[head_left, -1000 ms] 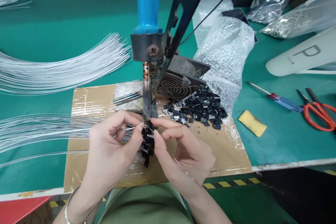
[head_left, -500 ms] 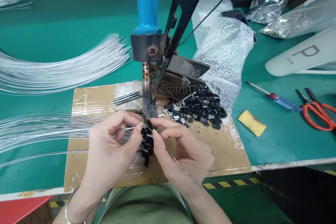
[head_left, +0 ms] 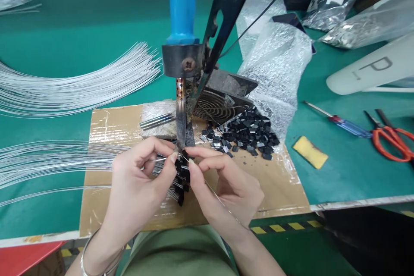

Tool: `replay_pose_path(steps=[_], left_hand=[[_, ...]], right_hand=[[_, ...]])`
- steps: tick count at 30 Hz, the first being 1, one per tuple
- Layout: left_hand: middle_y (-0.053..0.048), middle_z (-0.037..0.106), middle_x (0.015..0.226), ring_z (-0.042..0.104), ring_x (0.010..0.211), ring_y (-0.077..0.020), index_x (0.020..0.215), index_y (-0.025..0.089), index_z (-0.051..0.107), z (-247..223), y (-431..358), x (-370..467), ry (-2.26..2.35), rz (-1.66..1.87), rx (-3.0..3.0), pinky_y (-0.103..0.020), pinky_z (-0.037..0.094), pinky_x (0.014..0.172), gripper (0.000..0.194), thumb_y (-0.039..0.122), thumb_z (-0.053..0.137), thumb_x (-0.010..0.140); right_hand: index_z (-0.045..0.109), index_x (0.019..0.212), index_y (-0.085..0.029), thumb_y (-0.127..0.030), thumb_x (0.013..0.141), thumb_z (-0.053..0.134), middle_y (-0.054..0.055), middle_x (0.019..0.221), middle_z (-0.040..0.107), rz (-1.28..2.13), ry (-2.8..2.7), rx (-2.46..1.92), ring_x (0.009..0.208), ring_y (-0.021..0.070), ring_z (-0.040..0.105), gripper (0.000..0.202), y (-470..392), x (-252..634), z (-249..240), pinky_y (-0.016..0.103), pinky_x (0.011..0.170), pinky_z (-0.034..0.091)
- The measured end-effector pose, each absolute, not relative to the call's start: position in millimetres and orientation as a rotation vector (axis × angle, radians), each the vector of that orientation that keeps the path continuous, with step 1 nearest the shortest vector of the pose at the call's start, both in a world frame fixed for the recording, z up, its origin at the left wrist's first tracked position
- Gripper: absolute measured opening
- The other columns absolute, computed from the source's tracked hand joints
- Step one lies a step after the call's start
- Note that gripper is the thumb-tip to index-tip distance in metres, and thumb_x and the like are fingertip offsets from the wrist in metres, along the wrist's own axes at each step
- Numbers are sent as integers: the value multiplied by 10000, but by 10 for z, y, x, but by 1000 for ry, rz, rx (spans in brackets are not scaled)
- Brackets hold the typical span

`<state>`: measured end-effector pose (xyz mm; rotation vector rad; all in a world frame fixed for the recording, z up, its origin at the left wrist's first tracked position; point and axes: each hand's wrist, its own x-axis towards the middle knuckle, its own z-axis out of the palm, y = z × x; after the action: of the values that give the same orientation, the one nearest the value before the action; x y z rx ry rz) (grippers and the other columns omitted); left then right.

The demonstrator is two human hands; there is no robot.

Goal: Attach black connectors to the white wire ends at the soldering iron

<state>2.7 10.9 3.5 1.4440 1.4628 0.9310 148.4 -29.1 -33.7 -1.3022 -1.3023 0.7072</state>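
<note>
Directly under the tip of a mounted soldering iron (head_left: 181,125), my left hand (head_left: 142,181) pinches the end of a thin wire (head_left: 158,160). My right hand (head_left: 226,181) grips a strand of solder wire (head_left: 220,199) between thumb and forefinger, and its tail runs back across the palm to the wrist. The fingertips of both hands almost meet at the iron's tip, where the small joint is mostly hidden. Beneath them lies a row of black connectors (head_left: 181,181) on wires. Bundled white wires (head_left: 64,159) run off to the left.
Loose black connectors (head_left: 252,131) are heaped on the cardboard (head_left: 278,189) beside a round fan grille (head_left: 216,105). Bubble wrap (head_left: 274,64) lies behind. To the right are a yellow sponge (head_left: 310,152), a screwdriver (head_left: 351,128) and orange-handled scissors (head_left: 390,142). More white wires (head_left: 97,90) lie at upper left.
Both hands stay pinched under the iron's tip, nearly unmoved. The whole view has shifted very slightly downward.
</note>
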Motion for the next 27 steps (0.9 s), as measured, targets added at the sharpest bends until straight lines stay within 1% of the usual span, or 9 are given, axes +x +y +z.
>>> replay_pose_path(steps=[6,10,15,21,27], left_hand=[[19,770,857,659,728,-121,774,227,726,33,88,22,1500,921,1456,-226,390,527,146,128,730,882],[16,773,871,671,760,-132,774,232,727,28,74,7,1503,915,1462,-230,384,527,150,131,724,885],[-7,774,877,667,746,-139,772,221,731,15,78,4,1515,922,1480,-239,370,508,130,150,730,882],[2,767,852,668,718,-134,771,221,721,25,85,17,1507,889,1462,-236,390,521,133,139,731,876],[-15,773,868,695,751,-158,777,211,726,25,61,-3,1509,904,1470,-245,444,552,120,151,728,881]], right_hand=[[657,890,-235,-75,935,715,73,1088,849,707,-1297,-1296,957,209,831,175,-285,1473,-338,331,872,671],[661,898,-235,-73,937,720,70,1088,850,705,-1297,-1296,956,206,833,176,-285,1473,-337,326,872,673],[659,909,-236,-72,944,713,78,1090,851,710,-1317,-1288,965,218,835,176,-279,1485,-336,341,878,676],[661,908,-232,-58,938,719,71,1077,848,706,-1311,-1291,962,205,832,186,-287,1484,-349,335,890,672],[666,905,-235,-69,935,728,70,1073,852,694,-1311,-1301,939,214,836,179,-286,1483,-345,340,872,679]])
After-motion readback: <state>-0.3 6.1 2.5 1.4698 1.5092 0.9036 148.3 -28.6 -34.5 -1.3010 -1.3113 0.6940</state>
